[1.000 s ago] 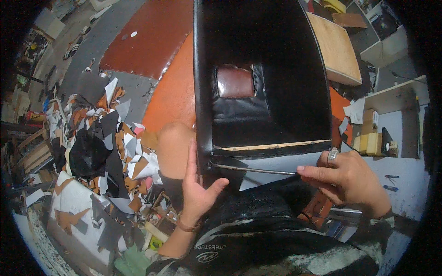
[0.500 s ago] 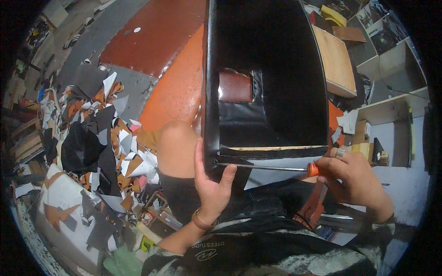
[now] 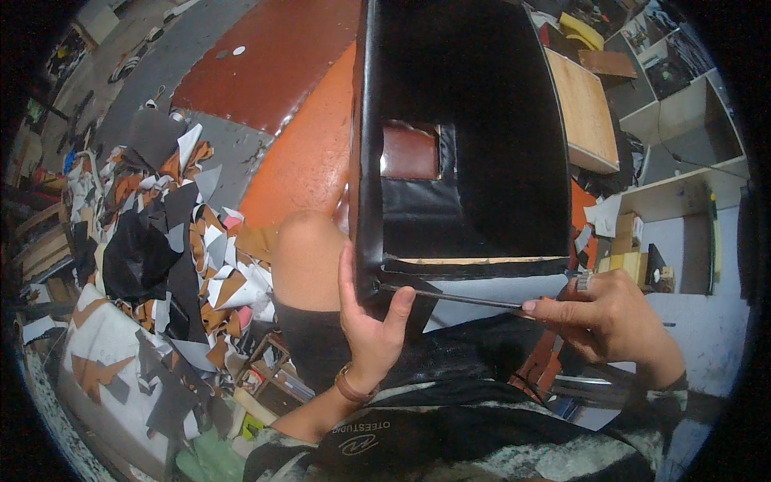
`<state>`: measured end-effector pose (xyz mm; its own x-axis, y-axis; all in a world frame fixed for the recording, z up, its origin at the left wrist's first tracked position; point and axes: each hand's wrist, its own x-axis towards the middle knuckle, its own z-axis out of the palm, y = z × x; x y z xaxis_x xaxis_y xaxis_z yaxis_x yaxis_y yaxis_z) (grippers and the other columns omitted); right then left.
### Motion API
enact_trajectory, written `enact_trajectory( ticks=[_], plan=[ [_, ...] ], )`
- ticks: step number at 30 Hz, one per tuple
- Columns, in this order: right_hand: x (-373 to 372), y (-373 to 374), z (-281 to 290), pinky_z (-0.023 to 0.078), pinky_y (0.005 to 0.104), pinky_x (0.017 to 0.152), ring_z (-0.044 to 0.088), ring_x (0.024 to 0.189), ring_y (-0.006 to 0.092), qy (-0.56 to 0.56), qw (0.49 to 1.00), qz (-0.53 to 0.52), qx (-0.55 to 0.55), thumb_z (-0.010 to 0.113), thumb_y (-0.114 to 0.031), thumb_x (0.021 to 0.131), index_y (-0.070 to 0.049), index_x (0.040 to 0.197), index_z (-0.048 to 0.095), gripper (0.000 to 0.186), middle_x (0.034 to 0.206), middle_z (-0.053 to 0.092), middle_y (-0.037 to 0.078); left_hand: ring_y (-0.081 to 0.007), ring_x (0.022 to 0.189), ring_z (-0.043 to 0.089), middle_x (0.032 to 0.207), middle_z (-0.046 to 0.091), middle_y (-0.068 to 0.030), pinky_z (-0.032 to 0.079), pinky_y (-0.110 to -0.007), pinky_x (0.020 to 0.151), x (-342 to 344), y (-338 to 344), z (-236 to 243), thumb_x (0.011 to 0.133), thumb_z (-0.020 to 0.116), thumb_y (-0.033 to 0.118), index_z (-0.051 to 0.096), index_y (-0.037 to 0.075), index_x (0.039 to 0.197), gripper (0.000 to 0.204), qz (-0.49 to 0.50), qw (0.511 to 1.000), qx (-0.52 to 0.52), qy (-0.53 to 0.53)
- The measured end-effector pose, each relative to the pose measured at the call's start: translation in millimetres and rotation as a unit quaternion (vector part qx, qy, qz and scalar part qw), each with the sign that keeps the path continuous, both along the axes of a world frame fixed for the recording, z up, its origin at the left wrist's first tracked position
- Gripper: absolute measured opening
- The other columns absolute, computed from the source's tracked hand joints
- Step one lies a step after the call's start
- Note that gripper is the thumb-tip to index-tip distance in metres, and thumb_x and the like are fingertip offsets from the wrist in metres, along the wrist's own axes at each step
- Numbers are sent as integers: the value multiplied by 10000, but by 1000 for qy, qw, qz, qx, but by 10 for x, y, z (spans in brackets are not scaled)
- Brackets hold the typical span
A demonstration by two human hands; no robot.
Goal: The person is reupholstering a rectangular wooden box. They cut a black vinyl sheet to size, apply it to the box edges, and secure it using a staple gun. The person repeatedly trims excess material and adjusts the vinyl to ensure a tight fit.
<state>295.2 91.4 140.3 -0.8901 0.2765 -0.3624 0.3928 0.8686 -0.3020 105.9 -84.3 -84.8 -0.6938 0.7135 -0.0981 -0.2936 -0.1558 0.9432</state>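
And here's the long-shafted tool [image 3: 474, 300], slanting across the near end of the black-covered frame [image 3: 506, 177], its tip at the frame's near-left corner; contact's hard to confirm. The right hand [image 3: 614, 313], by the frame's near-right corner, grasps the tool, handle hidden. The left hand [image 3: 371, 325], loosely spread, supports the frame's left side. Looks like tip work at that corner; the next move calls for firm bracing and controlled pressure.
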Motion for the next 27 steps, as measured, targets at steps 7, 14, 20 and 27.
enact_trajectory(
  ticks=[7,14,20,27],
  plan=[
    [-78,6,94,549,385,584,721,644,278,-34,999,35,18,819,-30,681,-311,1380,720,759,931,796,144,-276,1428,505,1607,438,-220,401,-377,1197,6,-23,-89,997,806,264,202,-34,1679,958,1,1000,-22,21],
    [-103,34,85,529,383,559,721,632,271,-25,1000,13,-10,818,-40,774,-285,1293,763,576,777,745,114,-272,1466,466,1628,424,-214,369,-383,1221,27,-1,-48,987,819,298,201,-37,1677,985,6,1000,-3,-5],
    [-131,2,137,520,409,559,700,634,278,-46,998,34,15,867,-168,723,-257,1355,728,653,779,714,81,-289,1483,457,1638,413,-230,355,-391,1233,18,-7,-81,973,825,350,206,-48,1670,1014,8,1000,-10,11],
    [-181,-57,177,515,424,547,691,634,278,-50,993,91,59,904,-224,635,-199,1390,711,780,792,704,88,-322,1527,407,1667,370,-254,308,-418,1267,105,4,-163,986,785,442,256,-73,1644,989,41,997,-22,59]
  ],
)
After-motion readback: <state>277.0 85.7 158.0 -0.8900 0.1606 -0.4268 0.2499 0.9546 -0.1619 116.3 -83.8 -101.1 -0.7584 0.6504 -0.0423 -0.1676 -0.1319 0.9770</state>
